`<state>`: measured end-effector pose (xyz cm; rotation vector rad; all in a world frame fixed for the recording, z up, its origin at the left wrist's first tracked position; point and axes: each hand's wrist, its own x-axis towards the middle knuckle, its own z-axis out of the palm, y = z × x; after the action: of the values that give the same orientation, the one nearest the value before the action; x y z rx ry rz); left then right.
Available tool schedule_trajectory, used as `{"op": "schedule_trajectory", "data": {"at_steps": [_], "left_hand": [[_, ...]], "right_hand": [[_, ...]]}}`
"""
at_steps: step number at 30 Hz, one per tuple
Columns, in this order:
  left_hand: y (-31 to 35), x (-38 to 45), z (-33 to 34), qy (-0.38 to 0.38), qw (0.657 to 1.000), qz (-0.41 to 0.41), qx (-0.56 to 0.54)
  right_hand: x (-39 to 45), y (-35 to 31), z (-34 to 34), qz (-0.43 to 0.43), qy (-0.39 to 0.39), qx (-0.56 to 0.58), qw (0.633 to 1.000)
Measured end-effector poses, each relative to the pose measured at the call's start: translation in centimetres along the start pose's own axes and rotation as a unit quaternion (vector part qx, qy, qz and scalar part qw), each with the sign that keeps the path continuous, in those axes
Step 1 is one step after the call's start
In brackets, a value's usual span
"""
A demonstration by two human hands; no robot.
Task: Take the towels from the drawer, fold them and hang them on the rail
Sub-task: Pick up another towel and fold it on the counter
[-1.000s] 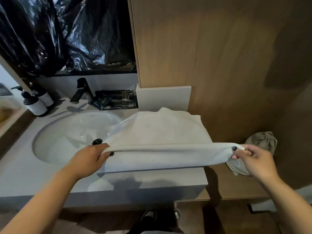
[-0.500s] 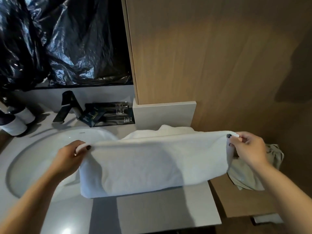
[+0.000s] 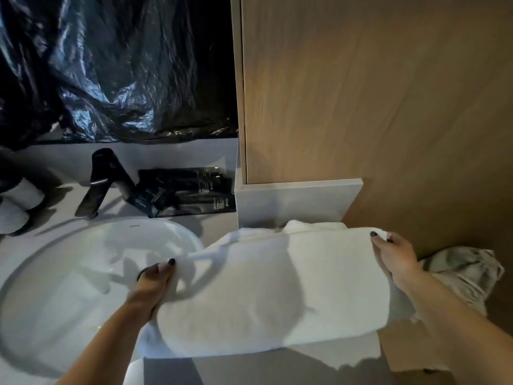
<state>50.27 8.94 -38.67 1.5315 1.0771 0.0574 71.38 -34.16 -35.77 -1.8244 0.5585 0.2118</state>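
A white towel (image 3: 263, 287) lies folded in half across the grey counter (image 3: 277, 368), to the right of the basin. My left hand (image 3: 155, 282) pinches its far left corner, thumb on top. My right hand (image 3: 394, 257) holds the far right corner at the towel's upper edge. A second layer of the towel shows behind the fold near the wall. A crumpled grey towel (image 3: 466, 276) lies on the lower wooden ledge just right of my right hand. Neither the rail nor the drawer is in view.
A white oval basin (image 3: 69, 273) is set into the counter at left, with a black tap (image 3: 102, 182) behind it. Dark sachets (image 3: 188, 190) lie by the wall. White bottles (image 3: 16, 207) stand far left. A wooden panel (image 3: 374, 93) rises behind; black plastic sheeting (image 3: 111, 65) covers the mirror area.
Both hands carried the towel's near edge up and away, laying it over the far half. The towel now lies doubled on the counter. The camera moved closer and downward.
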Motion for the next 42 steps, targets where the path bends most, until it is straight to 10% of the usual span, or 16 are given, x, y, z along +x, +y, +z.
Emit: {"op": "schedule_trajectory", "data": {"at_steps": [10,19,42], "left_hand": [[-1.1,0.8,0.0,-0.074,0.977,-0.135,-0.147],[0.5,-1.3,-1.5,0.003,0.992,0.034,-0.124],[1.7,-20.8,-6.7,0.181,0.931,0.316,0.010]], "right_hand": [[1.5,1.2,-0.7,0.145,-0.176,0.064,0.972],[-2.1,0.3,-2.7,-0.078,0.013,-0.020,0.997],[-16.2,0.6,-13.6,-0.319,0.105,-0.109,0.936]]}}
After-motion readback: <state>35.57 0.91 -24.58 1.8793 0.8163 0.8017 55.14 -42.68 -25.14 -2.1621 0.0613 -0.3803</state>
